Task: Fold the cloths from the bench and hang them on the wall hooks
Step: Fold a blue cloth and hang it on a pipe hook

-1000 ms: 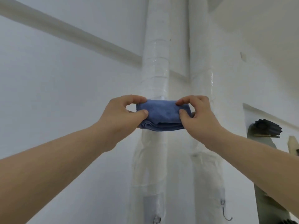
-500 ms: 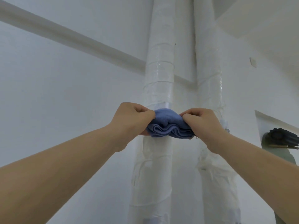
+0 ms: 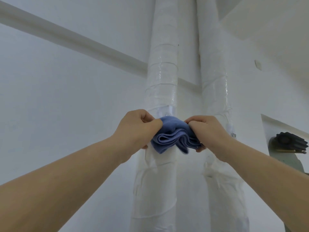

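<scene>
The left hand [image 3: 138,128] and the right hand [image 3: 209,131] each have a closed pinch grip on one end of the folded blue cloth [image 3: 173,139], held up against the left wrapped pipe [image 3: 162,81], its stacked edges sagging in a bunch between the two grips. Just above the grips a small clear fitting [image 3: 167,113] sits on a taped band of that pipe; it is probably the hook, though too small and pale to be sure. The main risk, as I judge it, is that the thick bundle will not seat on so small a hook: pushed on off-centre, or caught by one layer only, the folds could splay open and the cloth slip off once either grip lets go. A second wrapped pipe [image 3: 215,81] stands beyond the right grip, with another small fitting [image 3: 231,129] on it. No tabletop shows; behind the grips are plain white walls [image 3: 66,97], and a dark ribbed object [image 3: 291,141] far right.
</scene>
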